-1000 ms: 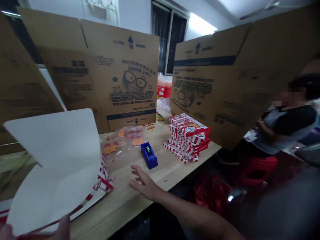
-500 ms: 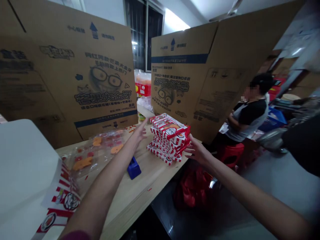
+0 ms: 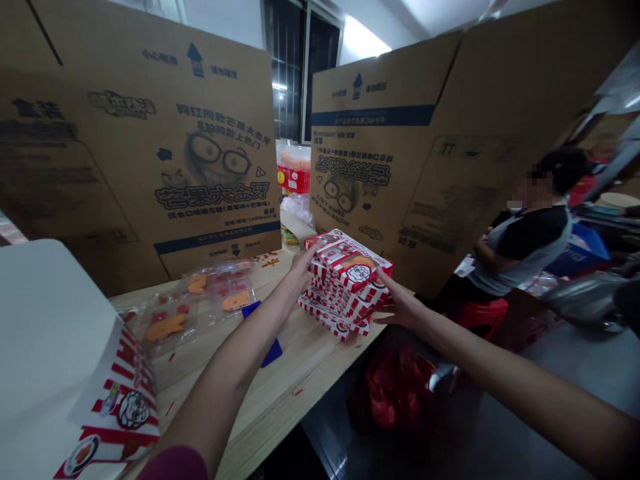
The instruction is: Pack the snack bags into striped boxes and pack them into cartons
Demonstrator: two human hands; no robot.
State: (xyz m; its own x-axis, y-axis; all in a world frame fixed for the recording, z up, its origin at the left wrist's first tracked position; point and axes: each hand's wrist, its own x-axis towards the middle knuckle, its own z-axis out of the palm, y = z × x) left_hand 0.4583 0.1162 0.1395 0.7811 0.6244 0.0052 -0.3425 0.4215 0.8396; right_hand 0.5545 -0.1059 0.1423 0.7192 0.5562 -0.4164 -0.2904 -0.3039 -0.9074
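A stack of flat red-and-white striped snack boxes point(image 3: 345, 280) stands on the wooden table, its layers uneven and the lowest ones jutting toward me. My left hand point(image 3: 302, 263) lies against the stack's left side, fingers at the top box's edge and partly hidden. On the opposite side my right hand point(image 3: 400, 303) presses on the boxes, its index finger near the top corner and the lower fingers somewhat spread. Between them the two hands grip the stack. Behind my left forearm is a blue plastic object point(image 3: 271, 352), partly covered.
Clear packs with orange and red pieces point(image 3: 173, 323) lie at the table's left. Striped printed card point(image 3: 127, 400) and a white surface point(image 3: 50, 347) are nearer. Tall cardboard cartons point(image 3: 220, 133) stand behind. A person point(image 3: 535, 227) sits at right; a red bag point(image 3: 393, 387) is below the table edge.
Both hands have closed in on the stack from its two sides and now touch it. The upper boxes look more evenly lined up. The view has turned slightly left.
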